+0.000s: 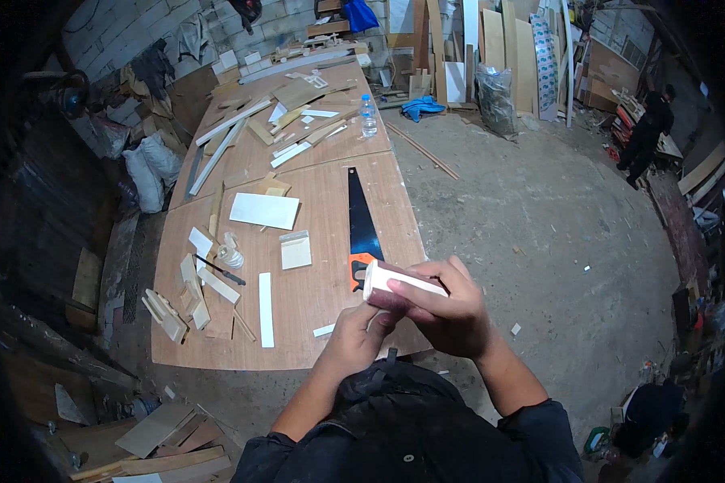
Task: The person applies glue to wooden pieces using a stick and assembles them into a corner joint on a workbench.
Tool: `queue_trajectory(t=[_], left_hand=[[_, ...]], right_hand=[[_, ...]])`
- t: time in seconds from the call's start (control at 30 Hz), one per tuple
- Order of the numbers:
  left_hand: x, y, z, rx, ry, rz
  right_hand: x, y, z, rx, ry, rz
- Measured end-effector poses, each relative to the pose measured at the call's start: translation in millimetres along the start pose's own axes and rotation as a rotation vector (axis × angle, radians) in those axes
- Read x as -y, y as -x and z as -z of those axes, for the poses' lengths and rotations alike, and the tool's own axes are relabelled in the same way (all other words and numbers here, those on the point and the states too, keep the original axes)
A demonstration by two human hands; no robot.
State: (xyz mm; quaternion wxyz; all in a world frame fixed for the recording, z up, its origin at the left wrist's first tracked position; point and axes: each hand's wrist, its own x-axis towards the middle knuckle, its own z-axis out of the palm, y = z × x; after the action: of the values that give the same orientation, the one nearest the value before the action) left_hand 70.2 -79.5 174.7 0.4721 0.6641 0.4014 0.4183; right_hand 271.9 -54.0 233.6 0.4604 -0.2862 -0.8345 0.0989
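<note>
Both my hands hold a pale wooden piece point(380, 278) with a rounded end, above the table's near right edge. A dark reddish-brown layer, like sandpaper, shows along its sides; whether it is loose or fixed I cannot tell. My left hand point(351, 336) grips it from below with the fingers partly hidden. My right hand point(459, 315) wraps the other end, one finger lying along the pale face. Just beyond lies a handsaw point(363, 216) with a dark blade and orange handle, partly covered by the wood. A small white strip point(324, 330) rests beside my left hand.
On the wooden table point(314, 185) lie a white board point(264, 211), a square piece point(296, 250), a long white strip point(266, 310) and several offcuts. A water bottle point(368, 117) stands near the right edge. Another person point(652, 129) is at the far right.
</note>
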Motion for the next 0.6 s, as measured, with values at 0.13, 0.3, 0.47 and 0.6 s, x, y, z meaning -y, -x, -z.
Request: queue_trajectory(t=[0.13,0.3,0.47,0.6], left_hand=[[0.9,-5.8,-3.5,-0.106,0.12,-0.088],[-3.2,1.4,5.2,0.01,0.107,-0.154],[3.4,-0.1,5.1,-0.017,0.163,-0.095],[6.4,-4.5,0.9,-0.116,0.114,-0.196]], right_hand=[[2.5,0.3,-0.5,0.011,0.017,-0.035],[-8.0,-6.0,2.9,-0.059,0.099,-0.042],[-2.5,0.5,8.4,-0.103,-0.181,-0.09],[-1.2,-0.6,5.0,0.01,-0.041,-0.006]])
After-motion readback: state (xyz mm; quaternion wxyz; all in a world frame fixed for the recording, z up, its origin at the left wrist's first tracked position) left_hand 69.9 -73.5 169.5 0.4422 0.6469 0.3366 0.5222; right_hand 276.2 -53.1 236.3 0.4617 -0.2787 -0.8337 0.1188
